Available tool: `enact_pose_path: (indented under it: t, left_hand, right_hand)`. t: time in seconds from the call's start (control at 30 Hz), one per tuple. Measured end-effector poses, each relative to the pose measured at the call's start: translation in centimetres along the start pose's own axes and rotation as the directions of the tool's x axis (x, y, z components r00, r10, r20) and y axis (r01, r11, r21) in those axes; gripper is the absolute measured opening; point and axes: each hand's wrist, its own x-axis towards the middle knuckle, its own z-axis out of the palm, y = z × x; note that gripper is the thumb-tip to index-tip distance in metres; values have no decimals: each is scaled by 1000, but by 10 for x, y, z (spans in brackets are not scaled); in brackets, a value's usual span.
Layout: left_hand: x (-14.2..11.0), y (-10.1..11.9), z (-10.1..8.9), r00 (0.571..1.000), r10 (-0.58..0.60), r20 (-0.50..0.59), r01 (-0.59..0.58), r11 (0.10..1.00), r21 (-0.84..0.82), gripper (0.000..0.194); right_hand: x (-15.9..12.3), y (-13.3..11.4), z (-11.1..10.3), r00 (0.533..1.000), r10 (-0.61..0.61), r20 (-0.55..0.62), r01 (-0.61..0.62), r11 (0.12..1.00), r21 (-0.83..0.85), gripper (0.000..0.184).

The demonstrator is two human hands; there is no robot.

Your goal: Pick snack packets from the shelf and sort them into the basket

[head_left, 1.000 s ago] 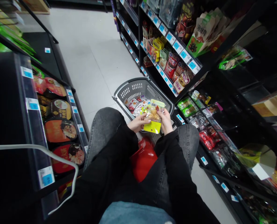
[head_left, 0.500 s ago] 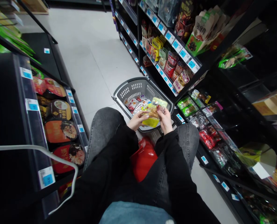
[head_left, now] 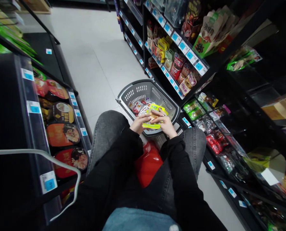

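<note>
Both my hands grip one yellow snack packet (head_left: 154,109), which lies nearly flat over the near edge of a grey shopping basket (head_left: 135,91) on the floor. My left hand (head_left: 140,123) pinches the packet's left side. My right hand (head_left: 166,123) lies over its right side with the fingers curled on top. Several small red and white packets (head_left: 137,107) lie in the basket. My knees in grey jeans frame the hands, with a red stool (head_left: 147,163) between my legs.
Black shelves line both sides of a narrow aisle with a pale floor (head_left: 94,54). Bowl noodles (head_left: 62,134) fill the left shelf, bagged snacks (head_left: 181,69) the right one. A white cable (head_left: 68,166) loops at the lower left.
The yellow packet was held upright in front of me. It has been tipped flat and lowered toward the basket, and both hands have moved down and forward with it.
</note>
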Motion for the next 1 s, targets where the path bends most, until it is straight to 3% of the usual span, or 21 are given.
enact_pose_path:
  t: [0.13, 0.23, 0.33, 0.4, 0.53, 0.7, 1.0]
  left_hand:
    - [3, -2, 2, 994, 69, -86, -73, 996, -44, 37]
    - [5, -3, 3, 986, 106, -132, -113, 993, -42, 43]
    - [6, -5, 3, 982, 116, -147, -120, 993, -17, 50]
    - [6, -6, 2, 982, 133, -132, -134, 991, 0, 52]
    - [5, -5, 1, 983, 137, -125, -128, 989, 74, 51]
    - [4, -4, 0, 974, 127, -188, -93, 979, 181, 53]
    - [4, -5, -1, 984, 123, -130, -111, 989, 96, 44]
  right_hand:
    - [0, 8, -2, 969, 38, -244, -74, 988, -136, 37]
    - [3, 18, -3, 914, 162, -372, -157, 987, 45, 44]
    - [6, 23, -3, 892, 333, -306, -231, 918, 323, 38]
    - [8, 20, -2, 903, 351, -247, -233, 885, 403, 35]
    - [8, 12, 0, 921, 323, -217, -197, 868, 455, 32]
    - [8, 10, -1, 907, 350, -234, -206, 853, 479, 31]
    - [8, 11, -1, 906, 362, -219, -224, 849, 479, 29]
